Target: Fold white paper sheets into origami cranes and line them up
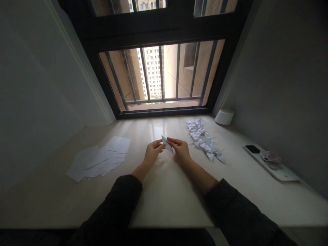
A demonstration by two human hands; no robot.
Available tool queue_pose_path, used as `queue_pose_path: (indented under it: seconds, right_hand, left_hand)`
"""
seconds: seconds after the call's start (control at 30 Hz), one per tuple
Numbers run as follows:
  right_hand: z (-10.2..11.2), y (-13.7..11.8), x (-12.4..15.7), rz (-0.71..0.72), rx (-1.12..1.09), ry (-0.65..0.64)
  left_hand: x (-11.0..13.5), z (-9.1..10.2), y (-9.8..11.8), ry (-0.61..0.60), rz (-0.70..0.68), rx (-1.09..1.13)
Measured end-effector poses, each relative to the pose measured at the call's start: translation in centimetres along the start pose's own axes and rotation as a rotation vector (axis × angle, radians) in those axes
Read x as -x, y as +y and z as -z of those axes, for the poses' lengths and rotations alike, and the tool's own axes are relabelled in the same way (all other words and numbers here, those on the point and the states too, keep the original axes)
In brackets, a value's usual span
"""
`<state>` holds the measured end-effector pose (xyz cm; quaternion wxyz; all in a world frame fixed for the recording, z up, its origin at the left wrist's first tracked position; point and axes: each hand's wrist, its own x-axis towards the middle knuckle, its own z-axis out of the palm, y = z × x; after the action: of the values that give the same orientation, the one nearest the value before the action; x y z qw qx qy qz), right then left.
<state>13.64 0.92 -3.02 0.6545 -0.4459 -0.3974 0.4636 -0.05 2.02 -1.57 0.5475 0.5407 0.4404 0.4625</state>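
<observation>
A small piece of white paper, folded to a narrow pointed shape (167, 145), is held up just above the pale sill in the middle of the view. My left hand (153, 150) pinches it from the left side between thumb and fingers. From the right, my right hand (180, 149) grips its other edge, the fingertips near the upper point. Several folded white paper figures (203, 138) with thin points lie in rows to the right of my hands. Flat white paper sheets (102, 159) overlap in a loose spread on the left.
On the right of the sill (169, 201) lies a phone (271, 164) with a round grip on its back. A white round object (224, 117) stands in the far right corner. Behind the sill is a dark-framed window (164, 112) with bars outside; walls flank both sides.
</observation>
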Motion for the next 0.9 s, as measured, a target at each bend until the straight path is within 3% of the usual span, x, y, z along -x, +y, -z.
queue_pose_path:
  seconds: [0.2, 0.3, 0.63, 0.9]
  right_hand:
    - [0.35, -0.15, 0.05, 0.224, 0.323, -0.098]
    - [0.21, -0.38, 0.19, 0.274, 0.363, -0.160]
    - [0.04, 0.03, -0.05, -0.049, 0.252, -0.155]
    - [-0.24, -0.53, 0.30, -0.050, 0.253, -0.213]
  left_hand:
    - [0.06, 0.19, 0.07, 0.004, 0.036, 0.011]
    - [0.07, 0.24, 0.07, 0.044, 0.036, 0.028]
    - [-0.01, 0.23, 0.37, 0.153, 0.028, 0.115]
    - [0.19, 0.20, 0.31, 0.198, 0.021, 0.135]
